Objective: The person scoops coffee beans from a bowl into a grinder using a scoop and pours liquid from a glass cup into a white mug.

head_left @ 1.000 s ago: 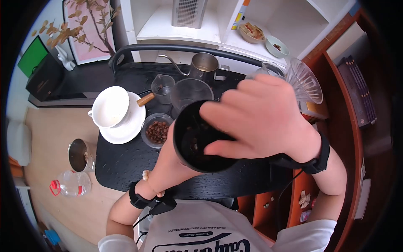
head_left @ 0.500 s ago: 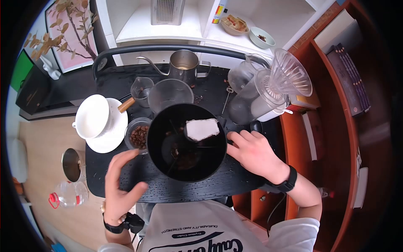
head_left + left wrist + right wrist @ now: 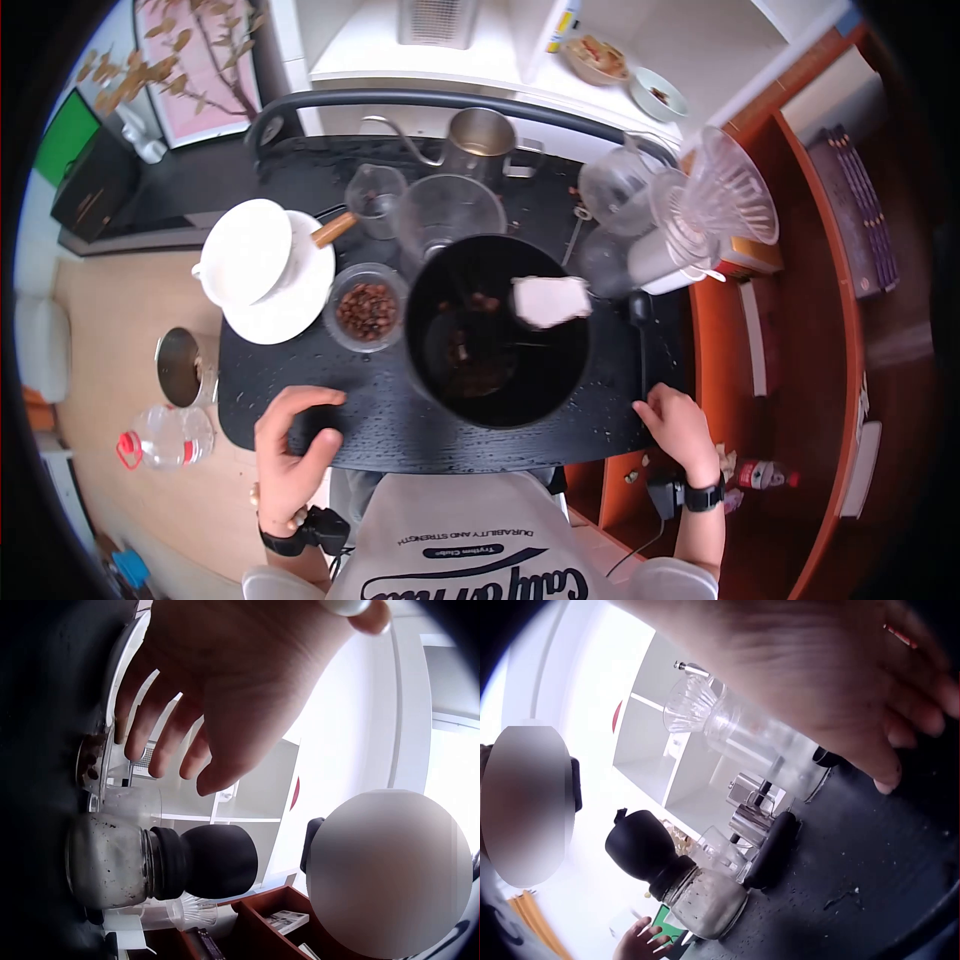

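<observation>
A black-topped grinder (image 3: 500, 365) with a wide round opening stands at the table's middle, some beans and a pale patch visible inside. From the side, its glass jar (image 3: 109, 862) shows beneath the black top (image 3: 221, 862); the right wrist view also has this black top (image 3: 641, 844) upright. My left hand (image 3: 292, 455), thumb and fingers spread apart, is at the front left edge, holding nothing. At the front right edge, my right hand (image 3: 680, 428) has loosely bent fingers near the lower end of a black handle (image 3: 641, 340); no grip on it is visible.
Left of the grinder are a bowl of beans (image 3: 368, 310) and a white cup (image 3: 247, 252) on a saucer (image 3: 282, 325). Behind it stand a clear cup (image 3: 452, 212), a small glass jug (image 3: 376, 200) and a steel kettle (image 3: 481, 145). A ribbed glass dripper (image 3: 725, 195) is at right.
My right hand has left the grinder's opening and moved to the right edge. My left hand has let go of the grinder and moved left. The grinder now stands untouched.
</observation>
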`<state>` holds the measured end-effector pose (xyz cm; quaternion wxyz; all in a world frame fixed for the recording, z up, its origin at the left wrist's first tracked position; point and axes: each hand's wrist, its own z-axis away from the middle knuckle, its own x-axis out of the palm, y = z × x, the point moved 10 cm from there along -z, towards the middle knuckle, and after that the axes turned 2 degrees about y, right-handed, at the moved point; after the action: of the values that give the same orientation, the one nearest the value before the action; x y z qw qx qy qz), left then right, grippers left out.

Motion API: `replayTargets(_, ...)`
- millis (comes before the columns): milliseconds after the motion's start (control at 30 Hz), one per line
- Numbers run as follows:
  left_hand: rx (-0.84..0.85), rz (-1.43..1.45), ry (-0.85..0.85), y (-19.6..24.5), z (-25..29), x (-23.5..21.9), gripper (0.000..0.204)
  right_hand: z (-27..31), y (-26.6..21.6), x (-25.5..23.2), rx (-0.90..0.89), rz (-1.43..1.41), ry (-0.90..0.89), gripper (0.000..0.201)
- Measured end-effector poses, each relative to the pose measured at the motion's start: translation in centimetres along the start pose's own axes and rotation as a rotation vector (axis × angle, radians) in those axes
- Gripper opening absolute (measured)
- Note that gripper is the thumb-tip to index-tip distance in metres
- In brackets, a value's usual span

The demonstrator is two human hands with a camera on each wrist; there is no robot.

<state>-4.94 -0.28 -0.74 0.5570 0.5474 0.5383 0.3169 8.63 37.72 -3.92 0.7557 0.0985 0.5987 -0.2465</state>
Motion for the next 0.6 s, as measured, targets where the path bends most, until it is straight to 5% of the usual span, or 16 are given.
replayTargets(67, 0.034, -0.024, -0.038, 0.4, 0.0, 0.3, 0.025, 0.9, 0.6, -0.5, -0.024, -0.116, 0.047, 0.021)
replayTargets(200, 0.056, -0.051, -0.042, 0.5, -0.1, -0.4, 0.026, 5.3, 0.7, -2.5, 0.192, -0.790, -0.196, 0.012)
replayTargets(300, 0.108, -0.309, -0.101, 0.8, -1.0, -0.3, 0.036, 7.4, -1.4, -7.1, -0.022, -1.072, 0.014, 0.018)
replayTargets(433, 0.042, -0.402, -0.153, 1.3, -3.9, -0.2, 0.054, 8.5, -4.6, -13.8, -0.297, -0.862, 0.488, 0.025)
replayTargets(500, 0.358, -0.660, -0.197, 3.0, -5.0, 1.5, 0.073, 9.2, -6.5, -17.2, -0.311, -0.637, 0.783, 0.027)
replayTargets(567, 0.360, -0.748, -0.209, 2.5, -5.9, 2.7, 0.078, 8.9, -11.9, -20.6, -0.530, -0.310, 0.953, 0.019)
replayTargets(600, 0.359, -0.839, -0.228, 2.1, -6.1, 3.4, 0.083, 7.8, -15.6, -22.1, -0.575, -0.278, 0.870, 0.013)
